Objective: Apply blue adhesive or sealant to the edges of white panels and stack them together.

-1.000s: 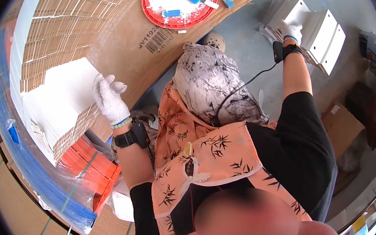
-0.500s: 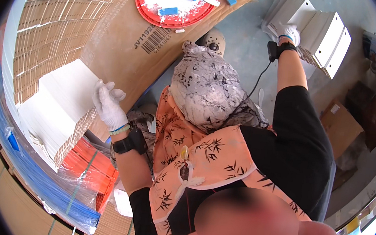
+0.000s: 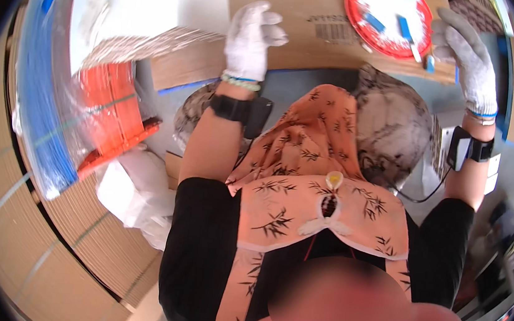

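Observation:
My left hand (image 3: 249, 44), in a white knit glove, is raised beside a stack of white sheets (image 3: 161, 0) with its fingers apart and nothing in them. My right hand (image 3: 472, 64), gloved the same way, reaches forward at the right rim of a round red tray (image 3: 354, 26). Its fingers are stretched out and no held thing shows. White powder covers the middle of the tray. Several blue blocks lie on it, among them a blue block (image 3: 373, 22) and a blue-and-white tool (image 3: 409, 35). A small blue block (image 3: 430, 64) lies just outside the rim.
Brown cardboard (image 3: 306, 46) with a printed barcode lies under the tray. At the left are orange-red plastic pieces (image 3: 111, 92), a blue wrapped stack (image 3: 44, 94) and a crumpled white bag (image 3: 132, 188). Flat brown cardboard (image 3: 66, 247) is piled at the lower left.
My right hand has left the white stack on the right and come to the tray. The view has turned, so the tray sits farther right. My left hand stays raised beside the white sheets.

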The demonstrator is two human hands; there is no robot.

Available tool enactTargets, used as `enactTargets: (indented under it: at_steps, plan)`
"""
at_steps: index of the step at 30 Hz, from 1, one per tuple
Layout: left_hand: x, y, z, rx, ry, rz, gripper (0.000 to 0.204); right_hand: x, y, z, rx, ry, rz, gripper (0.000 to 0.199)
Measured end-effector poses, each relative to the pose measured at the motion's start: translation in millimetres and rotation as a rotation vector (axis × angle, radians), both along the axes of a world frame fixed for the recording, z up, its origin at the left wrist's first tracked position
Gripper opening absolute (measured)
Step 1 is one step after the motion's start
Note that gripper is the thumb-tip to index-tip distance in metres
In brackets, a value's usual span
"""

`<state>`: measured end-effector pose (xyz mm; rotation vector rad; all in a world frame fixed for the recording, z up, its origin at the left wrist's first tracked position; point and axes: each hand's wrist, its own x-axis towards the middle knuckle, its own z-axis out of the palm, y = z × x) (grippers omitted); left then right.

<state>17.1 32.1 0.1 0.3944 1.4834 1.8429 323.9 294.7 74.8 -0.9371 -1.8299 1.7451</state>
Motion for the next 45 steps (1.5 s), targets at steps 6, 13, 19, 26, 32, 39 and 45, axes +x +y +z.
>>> enactTargets:
  at_steps: [6,13,19,26,32,39,45]
  plan:
    - [11,-6,37,0.315,-0.172,0.043,0.045,-184,-50,-26,0.866,-0.377,0.542,0.052]
    - [26,-21,93,0.427,-0.118,0.043,0.042,-299,-137,-67,0.581,0.345,0.478,0.050]
    - [26,-33,108,0.440,-0.272,0.077,0.042,-349,-145,-56,0.539,-0.043,0.501,0.052]
    - [14,-57,115,0.477,-0.262,0.134,0.050,-330,-117,-99,0.015,0.089,0.337,0.096]
    - [-3,-63,107,0.452,-0.324,0.201,0.040,-319,-130,-78,-0.313,0.114,0.249,0.032]
    - [-19,-64,75,0.440,-0.130,0.554,0.054,-189,-137,-60,-0.805,0.257,0.496,0.039]
    - [-5,-24,75,0.356,-0.326,0.038,0.076,-137,-175,-35,-0.844,0.191,0.524,0.043]
